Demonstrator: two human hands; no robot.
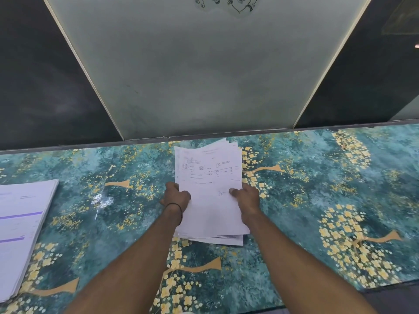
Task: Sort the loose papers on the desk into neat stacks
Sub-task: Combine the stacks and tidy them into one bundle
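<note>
- A sheaf (210,177) of white printed sheets lies in the middle of the scene, over the desk (317,177), with its far end close to the desk's far edge.
- The sheets are not squared. Corners fan out at the far end, and several lower sheets stick out past the top one at the near right corner.
- The top sheet carries small printed text on its far half and a handwritten mark near the right thumb. The text is too small to read.
- The left hand (175,196) grips the left edge of the sheaf about halfway along, fingers curled tight round the edge, knuckles up.
- A thin black band (179,208) circles the left wrist.
- The right hand (246,200) holds the right edge opposite, with the thumb pressed flat on the top sheet. Its other fingers are hidden under the paper.
- Both forearms are bare and reach in from the near edge, converging on the sheaf.
- Whether the sheaf rests on the desk or is lifted just off it cannot be told.
- A second stack (22,218) sits at the far left of the desk, well apart from the sheaf and partly cut off by the frame. Its edges are fairly even, and its top sheet has two purple bands.
- The desk has a glossy teal surface patterned with yellow blossoms and tan trunks.
- Beyond the far edge stands a frosted panel (204,75), with dark panels (45,87) to its left and right.
</note>
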